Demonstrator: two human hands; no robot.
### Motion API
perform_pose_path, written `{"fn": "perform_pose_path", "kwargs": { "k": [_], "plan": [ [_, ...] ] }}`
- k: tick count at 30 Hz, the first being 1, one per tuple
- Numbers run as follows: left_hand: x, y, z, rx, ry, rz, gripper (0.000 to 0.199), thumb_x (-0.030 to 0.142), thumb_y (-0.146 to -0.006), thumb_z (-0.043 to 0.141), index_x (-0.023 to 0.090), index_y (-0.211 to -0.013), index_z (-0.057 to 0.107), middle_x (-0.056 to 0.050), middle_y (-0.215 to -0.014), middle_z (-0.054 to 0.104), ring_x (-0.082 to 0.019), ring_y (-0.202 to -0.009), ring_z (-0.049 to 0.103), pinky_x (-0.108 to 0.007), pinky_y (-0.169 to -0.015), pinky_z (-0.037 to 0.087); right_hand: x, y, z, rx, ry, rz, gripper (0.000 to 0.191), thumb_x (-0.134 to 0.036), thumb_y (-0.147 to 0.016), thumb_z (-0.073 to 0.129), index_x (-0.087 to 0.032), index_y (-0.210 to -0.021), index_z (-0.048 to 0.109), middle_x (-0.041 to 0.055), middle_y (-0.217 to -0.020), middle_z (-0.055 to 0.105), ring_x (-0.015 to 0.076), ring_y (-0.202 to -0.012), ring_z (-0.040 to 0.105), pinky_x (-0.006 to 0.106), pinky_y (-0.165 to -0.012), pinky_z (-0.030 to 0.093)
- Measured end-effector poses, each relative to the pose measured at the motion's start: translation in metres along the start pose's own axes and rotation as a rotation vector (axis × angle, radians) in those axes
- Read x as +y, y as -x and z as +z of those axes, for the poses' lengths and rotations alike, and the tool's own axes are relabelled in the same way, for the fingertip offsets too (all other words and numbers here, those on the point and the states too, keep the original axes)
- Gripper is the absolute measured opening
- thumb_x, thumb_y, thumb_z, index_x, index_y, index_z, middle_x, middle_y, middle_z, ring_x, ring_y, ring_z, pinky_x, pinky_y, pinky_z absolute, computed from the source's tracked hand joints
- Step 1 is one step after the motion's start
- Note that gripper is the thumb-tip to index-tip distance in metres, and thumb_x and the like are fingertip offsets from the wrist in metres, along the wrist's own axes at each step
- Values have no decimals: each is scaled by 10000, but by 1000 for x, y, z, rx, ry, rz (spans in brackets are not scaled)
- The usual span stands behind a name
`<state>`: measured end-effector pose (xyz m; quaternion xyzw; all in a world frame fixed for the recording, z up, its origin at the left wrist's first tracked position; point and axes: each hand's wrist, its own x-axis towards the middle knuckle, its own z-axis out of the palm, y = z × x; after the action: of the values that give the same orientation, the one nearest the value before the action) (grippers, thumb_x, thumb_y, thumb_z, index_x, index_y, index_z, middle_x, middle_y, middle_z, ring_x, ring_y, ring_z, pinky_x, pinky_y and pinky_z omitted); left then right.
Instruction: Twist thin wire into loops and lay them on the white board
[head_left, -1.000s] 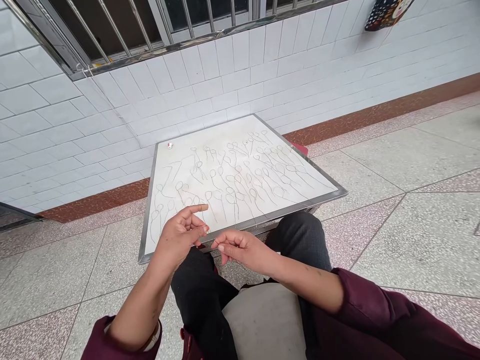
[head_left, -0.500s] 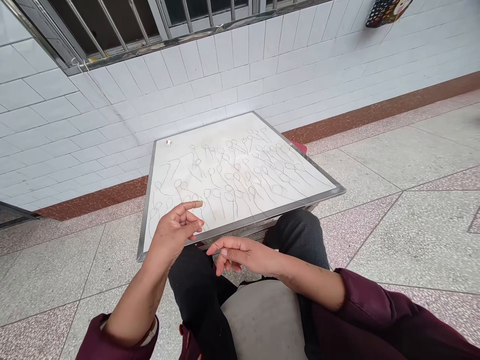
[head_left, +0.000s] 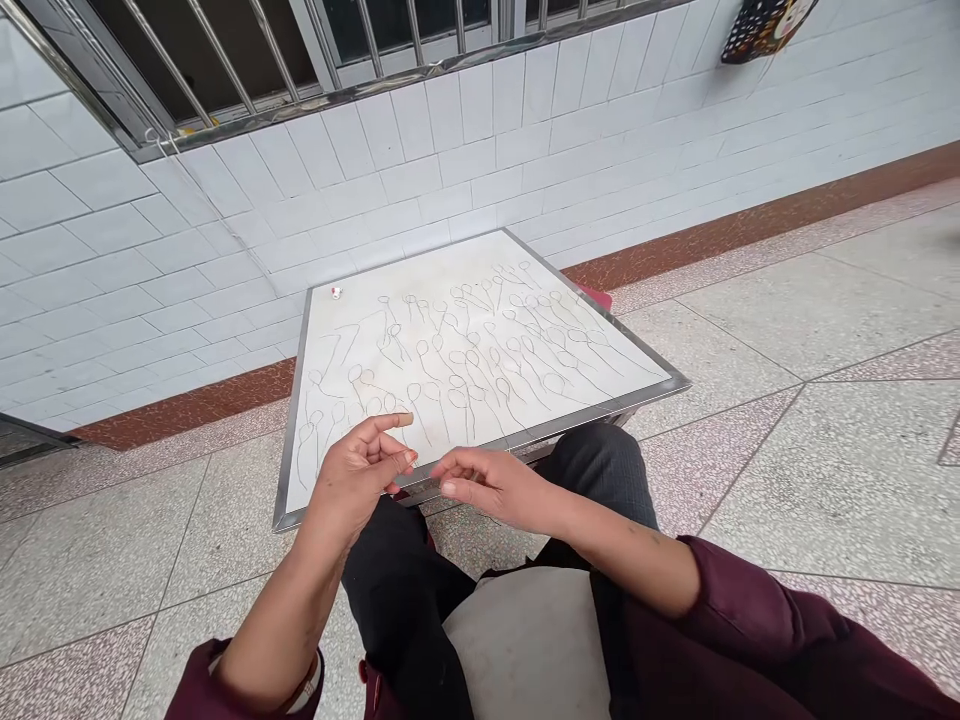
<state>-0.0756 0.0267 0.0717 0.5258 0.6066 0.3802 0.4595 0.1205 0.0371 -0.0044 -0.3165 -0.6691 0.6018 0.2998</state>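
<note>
My left hand point(head_left: 366, 462) is over the table's near edge, thumb pressed to a curled finger and index finger stretched out. Something too thin to make out sits in this pinch. Just to its right, my right hand point(head_left: 499, 488) has loosely bent fingers, with the thumb a little apart from them; no object shows in it. Beneath and beyond the hands is a white tabletop point(head_left: 427, 255) with a metal rim. Several thin wire-like pieces point(head_left: 553, 384), each with a round loop and long tails, lie spread over it.
A small red-and-white item point(head_left: 337, 293) sits at the table's far left corner. Behind stands a white tiled wall point(head_left: 450, 150) with a barred window point(head_left: 300, 50). A dark patterned bag point(head_left: 765, 30) hangs at upper right. My knees are under the near edge.
My right hand has risen toward my left hand, and its fingertips are closer to the left pinch. My left hand has shifted slightly right and keeps its pinch.
</note>
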Motion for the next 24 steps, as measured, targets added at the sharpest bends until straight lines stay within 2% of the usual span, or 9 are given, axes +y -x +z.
{"fn": "perform_pose_path", "kwargs": {
  "k": [3, 7, 16, 20, 24],
  "plan": [
    [-1, 0, 8, -27, 15, -12, 508, 348, -683, 773, 166, -1143, 657, 14, -711, 643, -145, -653, 582, -230, -510, 450, -3, -8, 8, 132, -11, -8, 212, -417, -877, 670, -238, -988, 640, -19, -771, 685, 148, -704, 640, 262, -654, 446],
    [-4, -1, 13, -69, 12, -21, 513, 372, -730, 742, 166, -1187, 635, -2, -746, 663, -158, -695, 603, -242, -538, 480, 0, -13, 15, 217, 45, -25, 113, -335, -911, 601, -226, -898, 625, -34, -688, 647, 129, -638, 613, 234, -594, 400],
    [-5, -1, 15, -74, -20, -54, 487, 362, -772, 707, 177, -1215, 626, -4, -743, 657, -168, -734, 635, -241, -565, 495, 6, -13, 17, 244, 23, 42, 127, -312, -880, 608, -212, -806, 581, -49, -646, 591, 113, -591, 556, 216, -549, 367],
    [-5, 0, 18, -69, -5, -60, 490, 342, -765, 716, 172, -1215, 625, 5, -711, 650, -152, -696, 628, -228, -563, 490, 6, -11, 20, 270, -20, 28, 160, -304, -878, 600, -207, -761, 550, -55, -609, 556, 121, -610, 572, 222, -575, 385],
    [-5, 0, 15, -90, 32, -92, 549, 367, -764, 729, 164, -1256, 596, -6, -735, 670, -171, -744, 653, -249, -597, 526, 4, -9, 19, 256, -51, 19, 158, -316, -888, 589, -206, -781, 551, -51, -614, 564, 127, -629, 582, 222, -583, 390]
  ]
}}
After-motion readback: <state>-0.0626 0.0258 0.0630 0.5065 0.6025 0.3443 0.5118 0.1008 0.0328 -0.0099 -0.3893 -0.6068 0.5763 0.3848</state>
